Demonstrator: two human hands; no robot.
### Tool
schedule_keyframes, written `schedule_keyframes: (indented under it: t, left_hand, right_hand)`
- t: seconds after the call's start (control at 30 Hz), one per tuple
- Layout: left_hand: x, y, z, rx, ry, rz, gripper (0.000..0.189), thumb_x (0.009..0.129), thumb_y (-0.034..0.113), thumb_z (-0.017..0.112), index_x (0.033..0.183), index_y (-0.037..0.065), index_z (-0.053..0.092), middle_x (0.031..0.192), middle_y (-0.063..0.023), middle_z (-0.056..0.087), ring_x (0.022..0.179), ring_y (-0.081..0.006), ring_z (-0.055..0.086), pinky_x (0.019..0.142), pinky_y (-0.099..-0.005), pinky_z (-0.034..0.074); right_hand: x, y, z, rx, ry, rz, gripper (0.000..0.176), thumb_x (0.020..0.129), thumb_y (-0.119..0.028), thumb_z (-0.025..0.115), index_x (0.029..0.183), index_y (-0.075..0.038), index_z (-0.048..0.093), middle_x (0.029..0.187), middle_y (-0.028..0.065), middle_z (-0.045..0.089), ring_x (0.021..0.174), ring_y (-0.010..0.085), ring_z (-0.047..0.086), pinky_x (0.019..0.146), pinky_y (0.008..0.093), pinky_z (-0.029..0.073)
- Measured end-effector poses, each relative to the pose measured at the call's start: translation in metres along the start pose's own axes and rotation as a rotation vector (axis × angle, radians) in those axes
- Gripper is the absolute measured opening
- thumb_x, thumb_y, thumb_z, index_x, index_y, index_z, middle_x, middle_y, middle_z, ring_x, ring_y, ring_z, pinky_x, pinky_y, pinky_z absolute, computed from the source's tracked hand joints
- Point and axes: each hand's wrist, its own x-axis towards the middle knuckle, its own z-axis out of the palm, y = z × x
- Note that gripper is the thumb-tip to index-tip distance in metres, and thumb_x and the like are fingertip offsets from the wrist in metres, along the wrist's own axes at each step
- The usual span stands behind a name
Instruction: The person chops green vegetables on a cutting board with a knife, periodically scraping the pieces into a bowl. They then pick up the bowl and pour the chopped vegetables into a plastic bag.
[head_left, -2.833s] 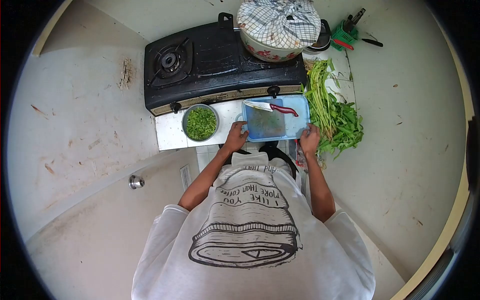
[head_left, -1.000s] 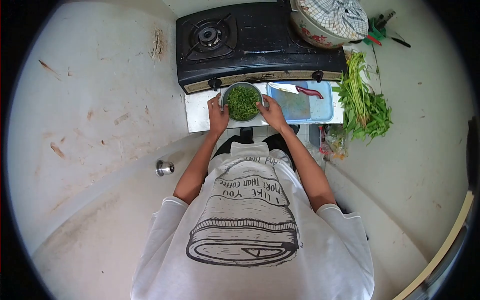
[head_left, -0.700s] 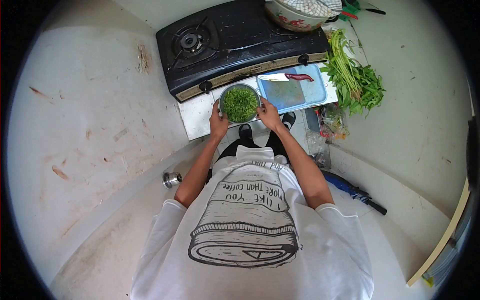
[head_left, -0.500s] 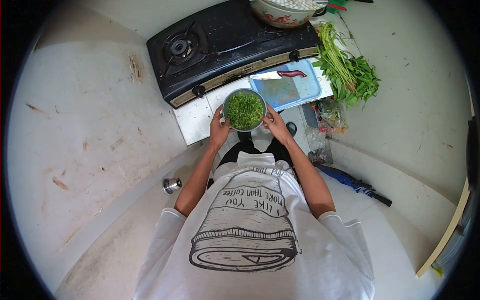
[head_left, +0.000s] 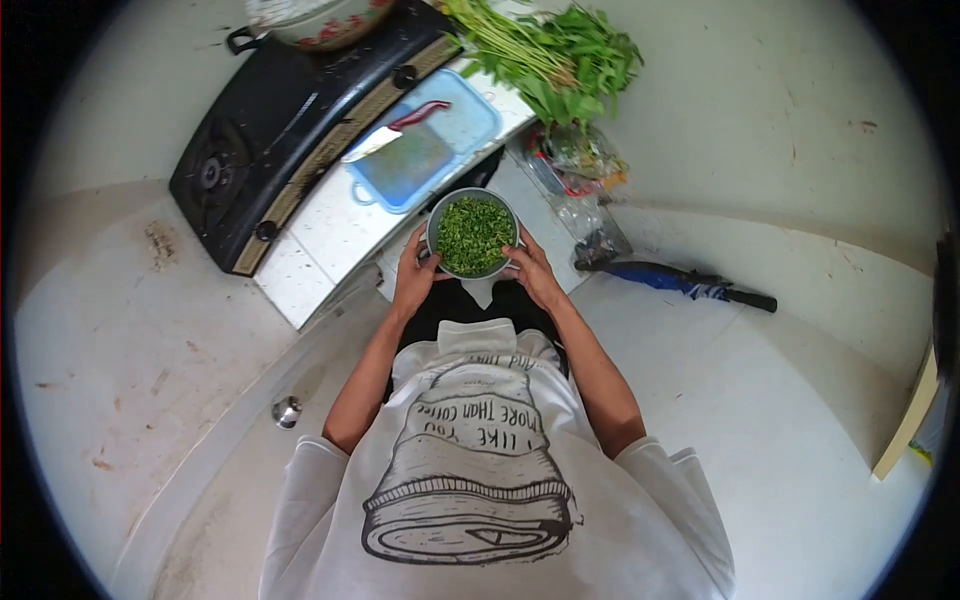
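A round grey bowl (head_left: pixel 432 236) full of chopped green leaves (head_left: pixel 474 234) is held level in front of my body. My left hand (head_left: pixel 415 268) grips its left side, thumb at the rim. On the right side my right hand (head_left: pixel 532 268) holds it the same way, with the fingers partly hidden under the bowl. Just beyond the bowl, a blue cutting board (head_left: pixel 470 120) lies on the white tiled counter (head_left: pixel 300 262), and a knife (head_left: pixel 385 138) with a dark red handle rests on it.
A black gas stove (head_left: pixel 290 110) with a floral pot (head_left: pixel 335 25) stands at the upper left. Leafy green stems (head_left: pixel 570 65) lie at the counter's right end. Plastic bags (head_left: pixel 585 215), a blue umbrella (head_left: pixel 670 278) and a metal object (head_left: pixel 287 411) are lower down.
The view has turned, so stove, board and greens appear further left and tilted. The bowl, still in both hands, has moved off the counter's edge toward the right, over the floor.
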Motion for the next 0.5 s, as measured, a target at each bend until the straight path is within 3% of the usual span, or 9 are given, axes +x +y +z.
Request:
schedule_keyframes:
  t: [0.17, 0.27, 0.5]
  left_hand:
    - [0.01, -0.046, 0.083, 0.086, -0.108, -0.073, 0.069, 0.1, -0.008, 0.051, 0.163, 0.014, 0.031, 0.141, -0.0207, 0.054, 0.115, -0.0265, 0.068, 0.087, -0.0393, 0.067]
    - [0.022, -0.083, 0.119, 0.138, -0.179, -0.086, 0.068, 0.101, -0.004, 0.054, 0.163, 0.013, 0.031, 0.14, -0.022, 0.057, 0.107, -0.0232, 0.071, 0.084, -0.0372, 0.066]
    - [0.062, -0.111, 0.191, 0.289, -0.306, -0.167, 0.056, 0.106, 0.01, 0.059, 0.158, 0.008, 0.041, 0.136, -0.0233, 0.062, 0.103, -0.0211, 0.073, 0.082, -0.0373, 0.067]
  right_hand:
    - [-0.044, 0.008, -0.082, 0.121, 0.095, -0.026, 0.075, 0.102, -0.013, 0.062, 0.168, -0.014, 0.025, 0.149, 0.0104, 0.053, 0.133, 0.0237, 0.056, 0.108, 0.0454, 0.05]
    - [-0.057, 0.028, -0.138, 0.145, 0.139, -0.004, 0.081, 0.101, -0.016, 0.063, 0.169, -0.019, 0.02, 0.158, 0.0125, 0.045, 0.141, 0.0269, 0.05, 0.111, 0.047, 0.048]
    - [-0.071, 0.042, -0.216, 0.201, 0.333, 0.039, 0.076, 0.101, -0.013, 0.061, 0.168, -0.014, 0.025, 0.154, 0.0109, 0.049, 0.135, 0.023, 0.055, 0.107, 0.0419, 0.05]
